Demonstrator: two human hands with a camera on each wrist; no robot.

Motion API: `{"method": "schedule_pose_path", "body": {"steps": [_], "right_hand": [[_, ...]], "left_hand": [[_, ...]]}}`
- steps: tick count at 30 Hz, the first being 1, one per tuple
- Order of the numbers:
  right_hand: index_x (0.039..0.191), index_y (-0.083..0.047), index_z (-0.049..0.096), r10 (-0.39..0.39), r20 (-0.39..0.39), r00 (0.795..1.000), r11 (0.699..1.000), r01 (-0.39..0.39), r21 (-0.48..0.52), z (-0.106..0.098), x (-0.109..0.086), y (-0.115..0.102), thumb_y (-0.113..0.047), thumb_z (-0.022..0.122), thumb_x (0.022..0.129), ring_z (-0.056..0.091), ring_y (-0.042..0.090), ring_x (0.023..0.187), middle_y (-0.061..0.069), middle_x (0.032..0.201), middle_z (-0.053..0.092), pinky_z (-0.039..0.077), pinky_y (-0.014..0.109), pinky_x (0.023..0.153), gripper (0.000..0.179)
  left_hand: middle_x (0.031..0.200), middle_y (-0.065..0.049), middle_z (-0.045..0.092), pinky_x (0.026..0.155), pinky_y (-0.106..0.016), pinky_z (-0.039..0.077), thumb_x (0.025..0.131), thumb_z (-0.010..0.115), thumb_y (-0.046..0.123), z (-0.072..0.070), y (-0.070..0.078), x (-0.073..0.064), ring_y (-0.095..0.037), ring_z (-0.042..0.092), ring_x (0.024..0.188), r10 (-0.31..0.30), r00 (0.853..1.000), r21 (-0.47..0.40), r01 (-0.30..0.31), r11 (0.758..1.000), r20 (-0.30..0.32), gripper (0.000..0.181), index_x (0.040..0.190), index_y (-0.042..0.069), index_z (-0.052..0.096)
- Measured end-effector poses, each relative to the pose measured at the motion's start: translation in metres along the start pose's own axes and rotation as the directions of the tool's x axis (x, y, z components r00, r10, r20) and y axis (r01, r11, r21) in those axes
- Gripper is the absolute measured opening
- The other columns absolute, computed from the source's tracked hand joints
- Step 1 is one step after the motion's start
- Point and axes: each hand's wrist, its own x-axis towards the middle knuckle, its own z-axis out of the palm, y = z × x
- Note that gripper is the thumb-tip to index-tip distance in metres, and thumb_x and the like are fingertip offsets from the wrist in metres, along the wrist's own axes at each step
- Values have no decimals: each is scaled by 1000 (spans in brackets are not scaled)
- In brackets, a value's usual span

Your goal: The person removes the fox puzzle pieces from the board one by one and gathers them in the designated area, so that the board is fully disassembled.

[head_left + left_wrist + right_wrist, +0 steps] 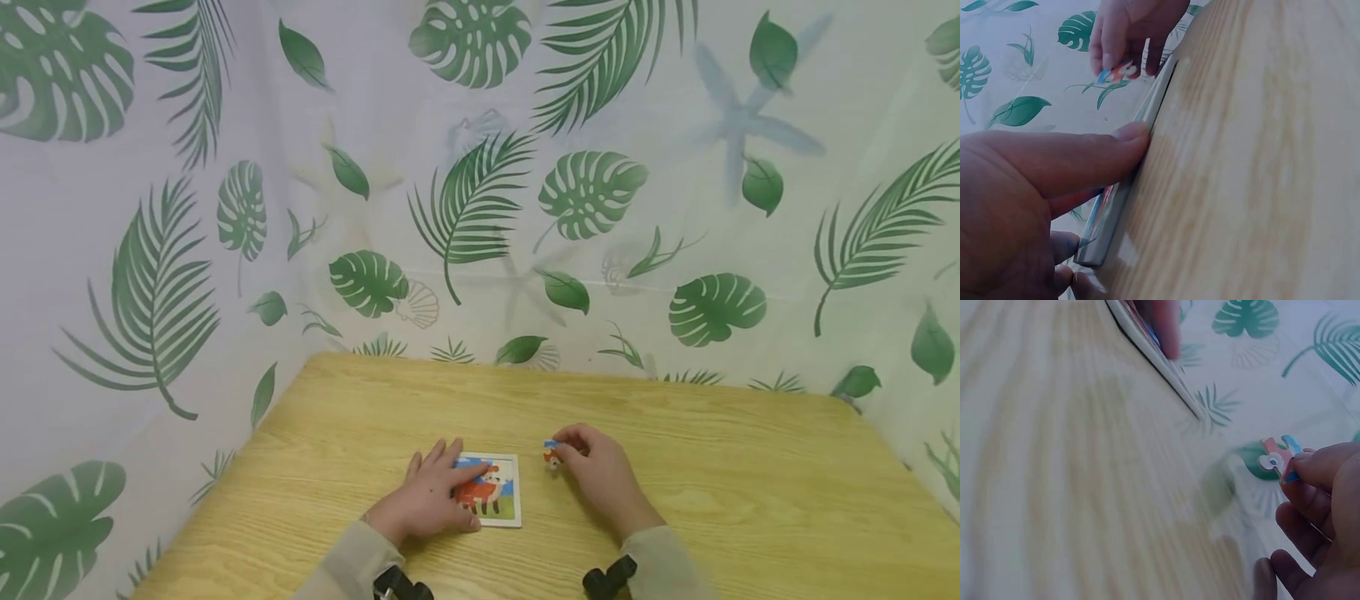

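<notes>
A small jigsaw puzzle (491, 497) in a white frame lies on the table, its picture showing a red animal on green ground under a blue sky. Across its left part rests my left hand (429, 496), fingers spread and fairly straight. The thumb (1129, 134) touches the frame's near edge in the left wrist view. To the right of the frame, my right hand (603, 471) pinches a loose puzzle piece (551, 452) between thumb and index finger. That piece, seen in the right wrist view, is orange, white and blue with an eye printed on it.
The wooden table (750, 483) runs out around both hands. A white cloth (480, 217) printed with green leaves hangs behind it and along the left side. Each wrist carries a black camera mount (611, 577).
</notes>
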Motion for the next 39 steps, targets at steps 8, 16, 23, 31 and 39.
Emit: {"method": "schedule_pose_path", "body": {"steps": [8, 16, 23, 31, 39], "right_hand": [[117, -15, 70, 11, -20, 1000, 993, -13, -120, -53, -10, 28, -43, 60, 101, 60, 20, 94, 0, 103, 67, 49, 39, 80, 34], [127, -10, 67, 43, -1, 999, 967, -42, -249, -106, -25, 54, -54, 56, 101, 62, 32, 109, 5, 112, 66, 52, 51, 86, 52], [126, -8, 68, 58, -7, 998, 955, -57, -291, -128, -27, 70, -47, 56, 102, 61, 38, 111, 10, 117, 70, 49, 56, 88, 47], [114, -4, 72, 16, 12, 1000, 938, -11, -347, -135, -24, 72, -18, 61, 101, 63, 34, 101, 14, 110, 69, 50, 53, 83, 22], [104, -5, 76, -79, 16, 997, 906, 78, -417, -129, -21, 72, -7, 65, 95, 63, 35, 96, 12, 102, 68, 51, 55, 82, 14]], "left_hand": [[168, -16, 8, 117, -64, -7, 84, 80, 39, -1, 1, -1, -39, -4, 153, -9, 1000, -13, 9, 1000, 0, 80, 155, 30, 45], [168, -18, 9, 116, -65, -8, 84, 80, 40, 3, 1, 1, -41, -3, 153, 1, 1000, -20, -1, 1000, -4, 80, 155, 28, 46], [168, -17, 9, 115, -66, -9, 84, 80, 37, 2, 0, 2, -42, -4, 152, 5, 1000, -13, -5, 1000, 4, 80, 155, 28, 45], [168, -16, 10, 116, -66, -6, 85, 78, 43, 1, 4, 2, -41, -3, 153, 26, 1000, 2, -26, 1000, 4, 79, 156, 30, 44], [168, -13, 11, 116, -66, -5, 84, 79, 40, 1, 0, 2, -38, -3, 154, 3, 1000, 13, -3, 1000, -9, 78, 155, 31, 46]]}}
